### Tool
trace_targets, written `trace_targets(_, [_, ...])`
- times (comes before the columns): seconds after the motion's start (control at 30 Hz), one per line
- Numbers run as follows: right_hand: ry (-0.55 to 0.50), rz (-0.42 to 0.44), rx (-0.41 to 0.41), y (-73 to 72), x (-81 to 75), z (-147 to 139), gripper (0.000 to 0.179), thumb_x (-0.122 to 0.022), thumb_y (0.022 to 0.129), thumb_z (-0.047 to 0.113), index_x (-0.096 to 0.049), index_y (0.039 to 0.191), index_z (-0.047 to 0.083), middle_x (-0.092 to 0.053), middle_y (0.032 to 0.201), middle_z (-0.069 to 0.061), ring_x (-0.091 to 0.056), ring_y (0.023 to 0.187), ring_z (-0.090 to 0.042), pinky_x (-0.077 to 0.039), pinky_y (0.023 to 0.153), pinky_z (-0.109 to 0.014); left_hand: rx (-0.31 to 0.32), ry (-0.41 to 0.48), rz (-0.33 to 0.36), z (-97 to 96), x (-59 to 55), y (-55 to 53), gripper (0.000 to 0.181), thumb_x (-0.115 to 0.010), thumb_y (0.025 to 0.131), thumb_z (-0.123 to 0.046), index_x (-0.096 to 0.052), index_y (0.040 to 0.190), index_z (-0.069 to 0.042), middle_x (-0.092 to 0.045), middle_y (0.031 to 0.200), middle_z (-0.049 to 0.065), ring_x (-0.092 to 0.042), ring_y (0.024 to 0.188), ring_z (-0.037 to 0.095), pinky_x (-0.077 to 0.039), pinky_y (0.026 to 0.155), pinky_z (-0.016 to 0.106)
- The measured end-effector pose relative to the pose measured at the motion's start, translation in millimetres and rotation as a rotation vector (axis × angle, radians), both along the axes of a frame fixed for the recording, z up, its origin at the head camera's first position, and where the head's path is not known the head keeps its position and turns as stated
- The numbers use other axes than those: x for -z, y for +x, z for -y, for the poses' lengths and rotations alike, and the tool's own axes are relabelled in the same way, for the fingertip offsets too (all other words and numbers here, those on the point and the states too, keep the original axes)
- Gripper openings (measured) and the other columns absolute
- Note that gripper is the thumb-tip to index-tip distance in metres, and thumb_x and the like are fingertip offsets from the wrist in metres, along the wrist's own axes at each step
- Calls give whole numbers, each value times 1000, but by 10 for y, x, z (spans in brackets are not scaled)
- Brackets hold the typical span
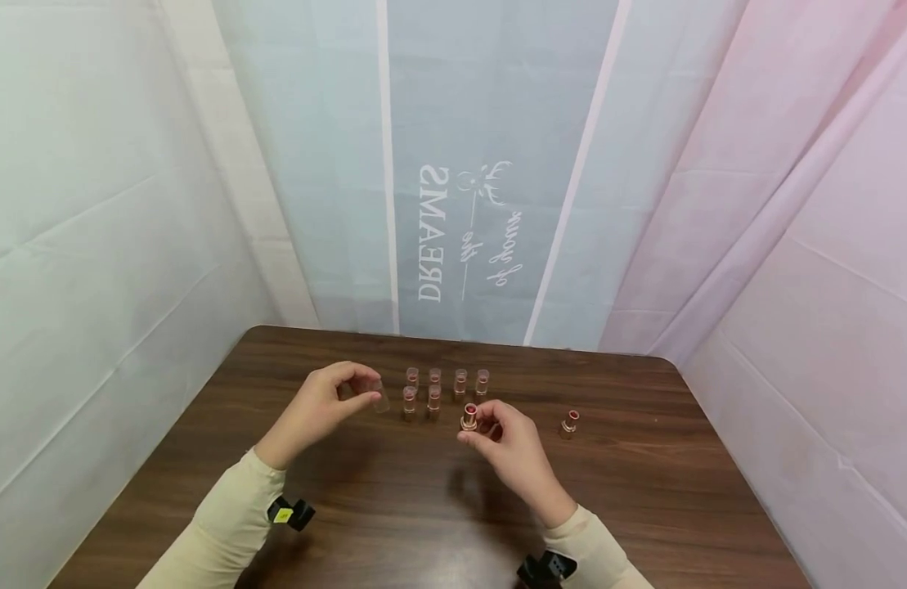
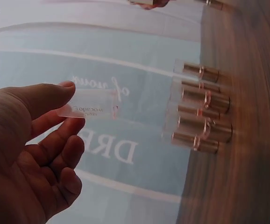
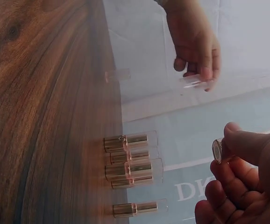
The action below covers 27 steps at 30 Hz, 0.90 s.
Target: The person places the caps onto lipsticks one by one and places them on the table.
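My left hand pinches a clear cap between thumb and fingertips, and faint lettering shows on its side. My right hand holds an uncapped lipstick with a gold tube, its red tip pointing up in the head view. In the right wrist view only the round base end of that lipstick shows past the thumb. Between the hands, just beyond them, several capped lipsticks stand upright in two short rows. A second clear cap stands on the table near the left hand.
Off to the right another uncapped lipstick stands alone on the brown wooden table. A pale blue printed curtain hangs behind the table's far edge. White sheets flank it.
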State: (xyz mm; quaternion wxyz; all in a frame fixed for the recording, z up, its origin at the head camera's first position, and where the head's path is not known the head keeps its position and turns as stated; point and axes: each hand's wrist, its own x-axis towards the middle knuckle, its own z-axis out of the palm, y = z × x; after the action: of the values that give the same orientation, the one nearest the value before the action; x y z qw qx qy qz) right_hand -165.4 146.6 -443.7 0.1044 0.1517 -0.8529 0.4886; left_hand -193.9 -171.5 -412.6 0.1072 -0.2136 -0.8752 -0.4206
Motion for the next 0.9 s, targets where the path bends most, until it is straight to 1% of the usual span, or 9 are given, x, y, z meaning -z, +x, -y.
trace_targets(0.17, [10,-16,16,-8,17,6,26,-92,76,21,-68,88,23,-63,81,12,-57,70,-9,-49,64,-24,48,13,-31,-139,-103,-45,18,-80,92,-25,-74,108,-22,-68,94,-11,-62,79,9,-51,65,25])
trace_targets(0.4, [7,-1,31,-21,24,-2,26,-93,75,21,-70,87,23,-64,80,11,-57,68,-10,-49,62,-24,152,1,-109,-396,-366,-68,20,-81,90,-27,-75,108,-21,-66,92,-12,-59,73,11,-50,64,25])
trace_targets(0.5, [10,0,34,-26,29,-6,26,-93,76,20,-70,87,24,-64,80,11,-57,69,-11,-49,62,-24,198,-19,-155,-527,-465,-71,20,-82,90,-26,-75,107,-20,-67,92,-12,-60,77,12,-50,66,27])
trace_targets(0.57, [18,-3,33,-29,41,-9,26,-93,76,21,-70,86,24,-64,79,11,-57,68,-10,-49,62,-24,230,-29,-183,-618,-512,-72,21,-83,89,-24,-76,108,-17,-68,92,-12,-61,80,12,-51,68,29])
trace_targets(0.7, [32,-11,21,-43,80,-15,25,-92,76,25,-69,86,24,-64,78,9,-56,68,-8,-48,61,-23,283,-50,-226,-790,-560,-74,22,-84,88,-24,-76,107,-18,-68,93,-12,-63,84,12,-52,73,29])
trace_targets(0.8, [34,-15,15,-40,85,-12,25,-92,76,26,-69,86,24,-64,78,9,-56,67,-8,-48,60,-23,315,-71,-250,-889,-566,-71,20,-84,88,-24,-76,106,-20,-68,93,-13,-64,85,13,-52,73,27])
trace_targets(0.9, [31,-17,15,-30,66,-4,25,-93,76,25,-70,86,25,-64,78,10,-57,67,-9,-48,59,-23,337,-97,-255,-955,-559,-68,19,-84,88,-24,-76,105,-20,-67,91,-12,-64,86,14,-52,74,27])
